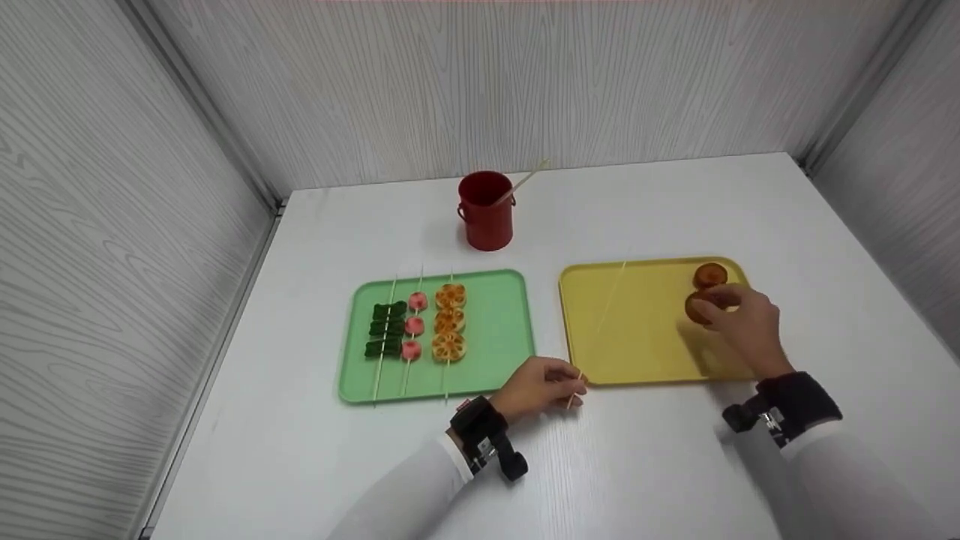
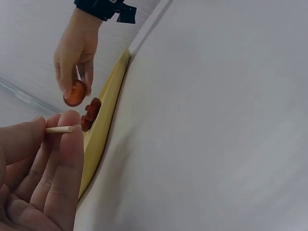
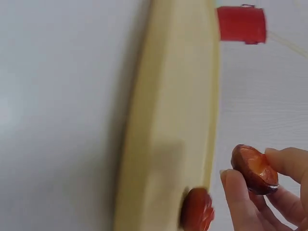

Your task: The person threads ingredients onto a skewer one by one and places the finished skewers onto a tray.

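Observation:
My left hand [image 1: 538,390] pinches the near end of a thin wooden skewer [image 2: 58,129] between thumb and fingertips. The skewer slants away over the left part of the yellow tray [image 1: 652,381]. Over that tray's right side, my right hand [image 1: 742,326] holds a glossy brown mushroom cap [image 3: 252,168] between thumb and fingers, raised above the tray floor. Another brown mushroom cap [image 1: 710,275] lies near the tray's far right corner, just beyond the right hand. In the left wrist view, brown pieces [image 2: 94,109] show on the tray below the held one.
A green tray [image 1: 495,300] on the left bears three loaded skewers: dark green bundles [image 1: 386,328], pink pieces [image 1: 413,326] and lotus root slices [image 1: 449,321]. Behind the trays stands a red bucket [image 1: 487,225] with a pale stick [image 1: 525,180] leaning out. White walls enclose the table.

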{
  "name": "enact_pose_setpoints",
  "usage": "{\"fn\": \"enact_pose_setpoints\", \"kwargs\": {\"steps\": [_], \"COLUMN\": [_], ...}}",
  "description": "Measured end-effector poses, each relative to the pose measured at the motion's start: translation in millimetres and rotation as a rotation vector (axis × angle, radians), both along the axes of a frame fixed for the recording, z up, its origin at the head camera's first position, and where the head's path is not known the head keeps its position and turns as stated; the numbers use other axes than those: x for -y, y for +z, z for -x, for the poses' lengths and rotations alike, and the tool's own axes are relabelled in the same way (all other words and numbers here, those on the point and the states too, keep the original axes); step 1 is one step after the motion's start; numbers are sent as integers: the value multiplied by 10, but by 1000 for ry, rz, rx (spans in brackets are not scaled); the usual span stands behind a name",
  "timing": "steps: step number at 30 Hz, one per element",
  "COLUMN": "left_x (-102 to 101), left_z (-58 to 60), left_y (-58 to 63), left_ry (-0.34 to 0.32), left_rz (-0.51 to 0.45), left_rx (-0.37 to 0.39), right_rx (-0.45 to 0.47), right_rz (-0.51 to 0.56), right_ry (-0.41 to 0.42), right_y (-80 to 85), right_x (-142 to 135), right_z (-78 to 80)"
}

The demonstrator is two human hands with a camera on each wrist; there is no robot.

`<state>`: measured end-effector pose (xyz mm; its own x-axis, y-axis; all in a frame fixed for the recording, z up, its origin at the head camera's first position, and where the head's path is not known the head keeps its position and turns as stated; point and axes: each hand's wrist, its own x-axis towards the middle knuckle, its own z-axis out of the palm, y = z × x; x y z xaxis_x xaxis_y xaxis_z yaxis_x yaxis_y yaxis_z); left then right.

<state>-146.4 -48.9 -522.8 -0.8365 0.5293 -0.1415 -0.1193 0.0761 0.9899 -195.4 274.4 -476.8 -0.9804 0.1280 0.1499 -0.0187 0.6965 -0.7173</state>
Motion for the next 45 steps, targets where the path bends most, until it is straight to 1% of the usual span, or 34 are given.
{"fn": "enact_pose_setpoints", "kwargs": {"steps": [4,7,9,15,17,21,23,26,32,39,45], "left_x": [-13,-24,-30,-31,-29,-31,-30,-27,-19,-38,-41], "left_z": [3,-4,-14,-35,-36,-43,-52,-61,-56,-46,-23], "left_y": [-25,-31,-30,-43,-58,-78,-78,-70,-62,-51,-48], "left_ry": [-18,-20,-18,-46,-64,-106,-123,-130,-124,-141,-149], "left_rz": [31,54,55,61,60,69,70,64,75,70,75], "left_rx": [-28,-25,-8,17,22,6,1,15,39,47,32], "right_rx": [47,52,42,25,31,68,91,112,97,47,57], "right_rz": [291,471,535,815,855,949,1010,1074,1154,1239,1274], "right_ry": [48,96,109,143,164,201,209,212,168,140,98], "right_y": [82,119,133,163,177,205,221,246,283,298,329], "right_x": [103,165,195,249,260,283,301,328,360,352,358], "right_z": [26,37,39,36,31,24,27,34,54,52,59]}}
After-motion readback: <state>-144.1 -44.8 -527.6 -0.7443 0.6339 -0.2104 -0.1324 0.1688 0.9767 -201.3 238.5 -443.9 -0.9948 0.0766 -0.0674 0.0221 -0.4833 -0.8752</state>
